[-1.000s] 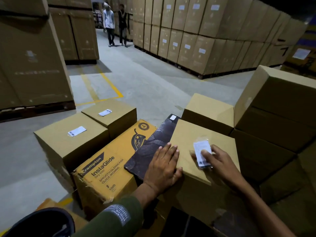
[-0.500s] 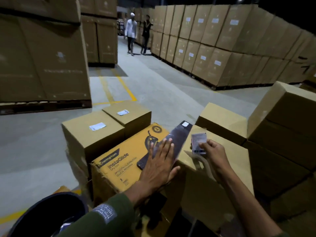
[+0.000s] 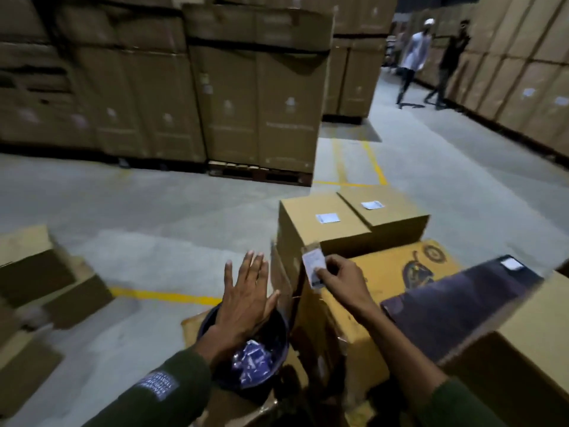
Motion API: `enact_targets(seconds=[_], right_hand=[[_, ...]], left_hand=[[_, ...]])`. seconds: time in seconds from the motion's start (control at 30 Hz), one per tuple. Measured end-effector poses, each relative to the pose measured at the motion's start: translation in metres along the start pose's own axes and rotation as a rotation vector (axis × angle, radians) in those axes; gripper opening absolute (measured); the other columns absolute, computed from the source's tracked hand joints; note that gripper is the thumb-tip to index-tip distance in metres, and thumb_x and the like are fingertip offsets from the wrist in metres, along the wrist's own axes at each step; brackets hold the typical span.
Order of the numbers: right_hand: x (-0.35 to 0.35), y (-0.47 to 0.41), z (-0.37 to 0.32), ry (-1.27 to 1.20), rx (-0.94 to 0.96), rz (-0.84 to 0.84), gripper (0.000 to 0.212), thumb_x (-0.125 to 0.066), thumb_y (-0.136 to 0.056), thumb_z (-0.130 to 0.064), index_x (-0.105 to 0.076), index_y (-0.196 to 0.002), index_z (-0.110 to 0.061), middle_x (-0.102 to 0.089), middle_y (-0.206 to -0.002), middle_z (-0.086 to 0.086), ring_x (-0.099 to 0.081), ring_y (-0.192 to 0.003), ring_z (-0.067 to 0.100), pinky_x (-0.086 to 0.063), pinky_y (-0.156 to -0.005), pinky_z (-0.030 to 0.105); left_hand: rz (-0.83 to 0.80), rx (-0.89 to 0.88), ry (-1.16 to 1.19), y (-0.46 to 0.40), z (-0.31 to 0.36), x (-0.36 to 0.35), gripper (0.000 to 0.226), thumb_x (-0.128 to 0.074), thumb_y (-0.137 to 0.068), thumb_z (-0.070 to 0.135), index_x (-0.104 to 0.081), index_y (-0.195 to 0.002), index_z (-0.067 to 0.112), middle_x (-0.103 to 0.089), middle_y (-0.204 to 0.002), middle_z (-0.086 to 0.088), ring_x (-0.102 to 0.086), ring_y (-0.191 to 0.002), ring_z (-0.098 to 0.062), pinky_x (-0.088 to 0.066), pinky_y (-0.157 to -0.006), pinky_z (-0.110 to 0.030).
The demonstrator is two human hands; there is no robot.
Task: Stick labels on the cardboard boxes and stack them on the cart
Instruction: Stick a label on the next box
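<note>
Both hands have left the plain box top and swung left. Labelled cardboard boxes (image 3: 323, 223) sit ahead. Left hand (image 3: 243, 300), fingers straight and together, hovers over the dark bin (image 3: 277, 362), likely to bin scrap. Right hand (image 3: 341, 278) pinches the label (image 3: 314, 268), probably peeling it.

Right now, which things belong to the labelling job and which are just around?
Job:
- label pinched in right hand
- open left hand above bucket of label scraps
- two labelled plain boxes
- yellow printed box
- dark box

Just around:
- palletised cartons
- two people walking
- loose boxes on floor
</note>
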State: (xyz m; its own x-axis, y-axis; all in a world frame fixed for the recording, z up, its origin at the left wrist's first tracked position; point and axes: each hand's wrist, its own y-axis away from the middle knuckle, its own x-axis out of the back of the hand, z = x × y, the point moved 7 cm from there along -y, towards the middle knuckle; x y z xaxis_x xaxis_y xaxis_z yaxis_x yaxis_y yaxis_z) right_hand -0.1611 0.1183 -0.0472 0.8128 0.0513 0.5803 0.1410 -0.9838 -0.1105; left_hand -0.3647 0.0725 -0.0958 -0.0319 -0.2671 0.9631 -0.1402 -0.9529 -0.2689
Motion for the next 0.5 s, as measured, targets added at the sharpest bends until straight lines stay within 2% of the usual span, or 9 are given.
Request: enact_targets(seconds=[0.07, 0.2, 0.3, 0.4, 0.5], right_hand=[[-0.033, -0.004, -0.007, 0.055, 0.036, -0.063, 0.011, -0.066, -0.089, -0.02, -0.069, -0.089, -0.01, -0.071, -0.084, 0.004, -0.066, -0.079, 0.018, -0.055, -0.072, 0.043], [-0.08, -0.005, -0.016, 0.148, 0.087, -0.147, 0.019, -0.067, -0.089, -0.028, -0.069, -0.087, -0.009, -0.073, -0.083, 0.005, -0.066, -0.074, 0.015, -0.054, -0.069, 0.033], [-0.104, 0.001, -0.018, 0.158, 0.095, -0.213, 0.028, -0.068, -0.09, -0.03, -0.073, -0.107, -0.009, -0.074, -0.101, 0.003, -0.067, -0.089, 0.012, -0.049, -0.077, 0.022], [-0.108, 0.005, -0.011, 0.145, 0.077, -0.213, 0.032, -0.065, -0.093, -0.027, -0.068, -0.119, -0.009, -0.072, -0.113, 0.003, -0.066, -0.099, 0.013, -0.053, -0.088, 0.026], [-0.095, 0.009, -0.004, 0.197, 0.079, -0.201, 0.025, -0.064, -0.094, -0.023, -0.07, -0.114, -0.01, -0.073, -0.109, 0.003, -0.066, -0.096, 0.012, -0.056, -0.09, 0.032]], left_hand=[[-0.011, 0.065, -0.025, 0.014, -0.026, 0.0, 0.069, -0.028, -0.096, 0.051, -0.046, -0.143, 0.004, -0.04, -0.153, -0.015, -0.026, -0.147, -0.033, -0.022, -0.111, -0.067], [-0.004, 0.158, -0.044, 0.037, -0.058, 0.003, 0.07, -0.024, -0.097, 0.053, -0.049, -0.141, 0.004, -0.04, -0.154, -0.014, -0.026, -0.147, -0.033, -0.021, -0.113, -0.066], [-0.016, 0.181, -0.046, 0.046, -0.071, 0.0, 0.069, -0.025, -0.096, 0.051, -0.051, -0.139, 0.003, -0.042, -0.152, -0.015, -0.028, -0.146, -0.033, -0.022, -0.111, -0.066], [-0.015, 0.182, -0.045, 0.048, -0.076, -0.001, 0.068, -0.026, -0.097, 0.051, -0.051, -0.139, 0.004, -0.041, -0.152, -0.015, -0.027, -0.146, -0.033, -0.02, -0.112, -0.066], [-0.021, 0.16, -0.035, 0.045, -0.075, -0.004, 0.067, -0.026, -0.096, 0.051, -0.05, -0.139, 0.005, -0.041, -0.152, -0.014, -0.026, -0.147, -0.033, -0.019, -0.113, -0.065]])
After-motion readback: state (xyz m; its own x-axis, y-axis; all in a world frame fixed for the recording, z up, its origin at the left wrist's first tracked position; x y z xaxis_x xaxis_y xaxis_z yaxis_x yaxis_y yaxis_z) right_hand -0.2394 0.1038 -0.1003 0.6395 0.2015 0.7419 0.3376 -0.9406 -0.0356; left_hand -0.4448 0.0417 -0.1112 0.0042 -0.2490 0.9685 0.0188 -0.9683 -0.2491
